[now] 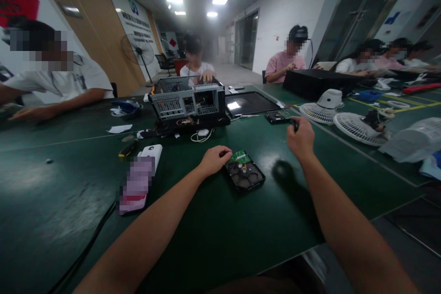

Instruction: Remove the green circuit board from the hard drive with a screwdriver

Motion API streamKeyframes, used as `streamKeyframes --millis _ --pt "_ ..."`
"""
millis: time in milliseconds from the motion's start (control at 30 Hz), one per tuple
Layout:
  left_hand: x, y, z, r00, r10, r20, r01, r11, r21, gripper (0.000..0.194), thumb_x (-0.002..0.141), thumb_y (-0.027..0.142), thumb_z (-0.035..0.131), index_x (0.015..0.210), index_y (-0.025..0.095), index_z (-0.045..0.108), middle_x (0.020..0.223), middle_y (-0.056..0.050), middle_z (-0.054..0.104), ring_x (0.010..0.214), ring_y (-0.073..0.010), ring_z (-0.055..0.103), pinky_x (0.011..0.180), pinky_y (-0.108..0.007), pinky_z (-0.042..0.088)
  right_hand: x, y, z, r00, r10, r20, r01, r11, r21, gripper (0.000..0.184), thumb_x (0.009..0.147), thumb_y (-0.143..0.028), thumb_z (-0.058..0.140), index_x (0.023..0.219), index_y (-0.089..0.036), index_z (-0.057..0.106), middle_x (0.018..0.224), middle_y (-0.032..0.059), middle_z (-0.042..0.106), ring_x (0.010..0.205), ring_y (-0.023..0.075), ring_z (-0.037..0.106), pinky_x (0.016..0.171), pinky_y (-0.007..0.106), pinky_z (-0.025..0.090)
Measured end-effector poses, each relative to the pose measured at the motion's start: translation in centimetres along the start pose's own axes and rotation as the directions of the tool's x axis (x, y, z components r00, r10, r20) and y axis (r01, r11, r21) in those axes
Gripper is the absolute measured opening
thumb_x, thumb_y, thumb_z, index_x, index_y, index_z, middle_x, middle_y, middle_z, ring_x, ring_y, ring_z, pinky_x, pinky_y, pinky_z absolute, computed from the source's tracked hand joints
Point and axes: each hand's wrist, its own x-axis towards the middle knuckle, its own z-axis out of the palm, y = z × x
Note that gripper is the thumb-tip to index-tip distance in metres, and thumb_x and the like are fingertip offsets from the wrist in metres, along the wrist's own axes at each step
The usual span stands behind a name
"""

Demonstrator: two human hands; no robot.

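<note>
A hard drive [244,172] lies on the green table in front of me, its green circuit board facing up at the far end. At its far left corner, the curled fingers of my left hand [214,161] grip the edge. My right hand [301,140] is raised above the table, to the right of this drive. Its fingers are closed round a small dark thing, mostly hidden, whose kind I cannot make out. Just beyond that hand rests a second hard drive [278,116], also showing a green board.
An opened computer case [188,103] stands ahead, a person's hand [207,76] on its top. A black panel [253,103] lies beside it. On the left are a phone [155,154] and a yellow-black screwdriver [128,148]. White fan parts [358,127] occupy the right. Several people sit around.
</note>
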Motion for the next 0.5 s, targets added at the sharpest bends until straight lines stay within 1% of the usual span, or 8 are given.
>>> streamKeyframes --millis 33,67,100,167,233,300,400,500 --pt "0.0 0.0 0.0 1.0 0.0 -0.001 0.0 1.0 0.002 0.025 0.091 0.039 0.058 0.102 0.024 0.075 0.103 -0.003 0.075 0.096 -0.0215 0.067 0.085 -0.033 0.052 0.5 1.5 0.0 0.993 0.087 0.082 -0.078 0.99 -0.115 0.037 0.086 -0.024 0.054 0.121 -0.013 0.06 0.111 0.0164 0.065 0.106 0.0292 0.06 0.096 0.045 0.048" --pt "0.0 0.0 0.0 1.0 0.002 -0.002 -0.002 1.0 0.003 0.025 0.091 0.039 0.058 0.102 0.024 0.075 0.103 -0.003 0.074 0.096 -0.0215 0.067 0.085 -0.033 0.052 0.8 2.8 0.1 0.973 0.181 0.14 -0.147 0.963 -0.225 0.04 0.084 -0.026 0.058 0.121 -0.012 0.061 0.112 0.0179 0.065 0.105 0.0297 0.061 0.094 0.043 0.048" --pt "0.0 0.0 0.0 1.0 0.004 -0.003 -0.004 1.0 0.004 0.026 0.091 0.039 0.057 0.102 0.024 0.075 0.104 -0.003 0.074 0.096 -0.0214 0.067 0.085 -0.033 0.052 0.9 3.9 0.2 0.944 0.261 0.204 -0.188 0.93 -0.316 0.042 0.083 -0.027 0.06 0.122 -0.012 0.062 0.112 0.0183 0.066 0.103 0.03 0.063 0.091 0.042 0.049" --pt "0.0 0.0 0.0 1.0 0.007 -0.005 -0.007 1.0 0.005 0.025 0.091 0.039 0.058 0.102 0.024 0.075 0.104 -0.003 0.075 0.096 -0.0212 0.067 0.087 -0.033 0.052 0.8 5.4 0.5 0.874 0.328 0.358 -0.156 0.889 -0.431 0.036 0.084 -0.028 0.06 0.117 -0.016 0.067 0.11 0.017 0.069 0.101 0.0307 0.065 0.088 0.04 0.049" --pt "0.0 0.0 0.0 1.0 0.005 -0.004 -0.005 1.0 0.008 0.025 0.091 0.039 0.058 0.102 0.025 0.075 0.104 -0.003 0.075 0.096 -0.0212 0.068 0.087 -0.033 0.052 0.5 6.1 1.0 0.824 0.339 0.453 -0.089 0.869 -0.487 0.03 0.086 -0.031 0.059 0.111 -0.018 0.071 0.111 0.0161 0.071 0.104 0.0312 0.066 0.088 0.039 0.049" --pt "0.0 0.0 0.1 1.0 0.002 -0.003 -0.002 1.0 0.014 0.025 0.091 0.038 0.057 0.102 0.025 0.075 0.103 -0.003 0.075 0.096 -0.0212 0.068 0.087 -0.033 0.052 0.2 6.3 1.4 0.797 0.335 0.503 -0.042 0.861 -0.506 0.03 0.089 -0.035 0.059 0.109 -0.019 0.074 0.112 0.0157 0.072 0.105 0.0309 0.067 0.088 0.038 0.05" --pt "0.0 0.2 0.0 1.0 0.003 0.003 -0.003 1.0 0.022 0.026 0.091 0.038 0.056 0.103 0.025 0.075 0.104 -0.003 0.075 0.098 -0.0215 0.068 0.087 -0.034 0.052 0.0 6.0 1.7 0.781 0.328 0.531 -0.02 0.863 -0.505 0.032 0.09 -0.039 0.059 0.111 -0.021 0.074 0.112 0.0146 0.072 0.104 0.0295 0.067 0.086 0.036 0.051" --pt "0.0 0.2 -0.1 1.0 0.001 0.004 -0.001 1.0 0.021 0.026 0.091 0.038 0.056 0.103 0.024 0.075 0.105 -0.003 0.075 0.098 -0.0217 0.068 0.088 -0.034 0.052 -0.1 5.6 1.8 0.781 0.294 0.551 0.007 0.878 -0.479 0.03 0.091 -0.036 0.058 0.112 -0.023 0.074 0.115 0.0133 0.072 0.105 0.029 0.067 0.085 0.036 0.051"
